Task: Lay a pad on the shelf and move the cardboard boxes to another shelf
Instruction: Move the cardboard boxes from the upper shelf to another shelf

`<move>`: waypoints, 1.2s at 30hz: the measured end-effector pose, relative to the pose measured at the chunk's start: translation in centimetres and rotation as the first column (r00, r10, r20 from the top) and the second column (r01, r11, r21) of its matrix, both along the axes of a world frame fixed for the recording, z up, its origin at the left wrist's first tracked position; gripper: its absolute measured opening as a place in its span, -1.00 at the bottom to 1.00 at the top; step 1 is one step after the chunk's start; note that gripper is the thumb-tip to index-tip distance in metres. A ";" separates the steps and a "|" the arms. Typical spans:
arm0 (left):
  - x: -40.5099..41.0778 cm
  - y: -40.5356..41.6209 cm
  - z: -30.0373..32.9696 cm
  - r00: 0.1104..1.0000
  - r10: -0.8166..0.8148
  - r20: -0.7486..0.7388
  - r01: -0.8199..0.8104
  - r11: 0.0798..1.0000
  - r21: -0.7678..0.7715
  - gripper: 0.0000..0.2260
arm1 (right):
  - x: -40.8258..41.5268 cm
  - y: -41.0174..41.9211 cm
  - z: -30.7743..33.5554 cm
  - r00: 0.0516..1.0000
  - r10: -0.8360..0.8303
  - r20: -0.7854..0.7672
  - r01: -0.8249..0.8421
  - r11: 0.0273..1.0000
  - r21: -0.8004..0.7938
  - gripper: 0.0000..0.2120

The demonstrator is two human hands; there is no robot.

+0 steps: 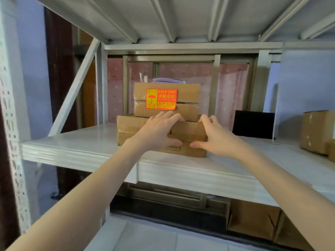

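Two cardboard boxes are stacked on the white shelf (81,147). The lower box (126,129) is wide and flat. The upper box (188,98) carries a red and yellow KEEP DRY sticker, with purple sheets (168,80) lying on its top. My left hand (157,133) lies spread on the front of the lower box, fingertips at the seam between the boxes. My right hand (213,136) is spread at the lower box's right front corner, thumb low on the front face. Neither hand is closed around a box. No pad is clearly visible.
A black panel (253,124) leans at the back right of the shelf. More cardboard boxes (317,131) stand at the far right. Other boxes (253,220) sit on the level below. A diagonal brace (74,95) and perforated upright (10,124) frame the left side.
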State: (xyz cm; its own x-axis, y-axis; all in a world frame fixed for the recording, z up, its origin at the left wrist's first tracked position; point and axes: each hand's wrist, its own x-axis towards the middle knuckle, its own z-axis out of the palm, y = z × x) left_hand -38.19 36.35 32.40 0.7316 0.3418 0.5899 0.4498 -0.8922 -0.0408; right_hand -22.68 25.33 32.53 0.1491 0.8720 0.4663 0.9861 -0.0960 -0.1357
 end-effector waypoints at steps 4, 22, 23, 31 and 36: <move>-2.6 3.4 0.4 1.000 -0.002 -0.030 0.001 0.999 -0.035 -0.48 | -2.6 3.7 0.0 1.000 -0.011 0.022 0.011 1.000 -0.009 -0.46; -9.5 15.9 0.2 1.000 -0.011 0.007 0.011 1.000 -0.023 -0.49 | -9.8 15.8 0.2 0.997 -0.041 0.070 0.046 0.997 -0.061 -0.51; -9.7 16.5 0.1 1.000 -0.013 0.007 0.014 1.000 -0.026 -0.49 | -10.1 16.3 0.2 0.996 -0.039 0.076 0.043 0.997 -0.061 -0.52; -10.7 19.0 -0.1 1.000 0.001 0.000 -0.001 0.999 -0.051 -0.49 | -11.0 18.8 0.2 0.996 -0.026 0.085 0.034 0.994 -0.106 -0.48; -10.6 18.4 -0.2 0.999 0.033 -0.017 -0.034 0.998 -0.047 -0.48 | -10.7 18.6 0.3 0.997 -0.017 0.078 0.026 0.992 -0.125 -0.44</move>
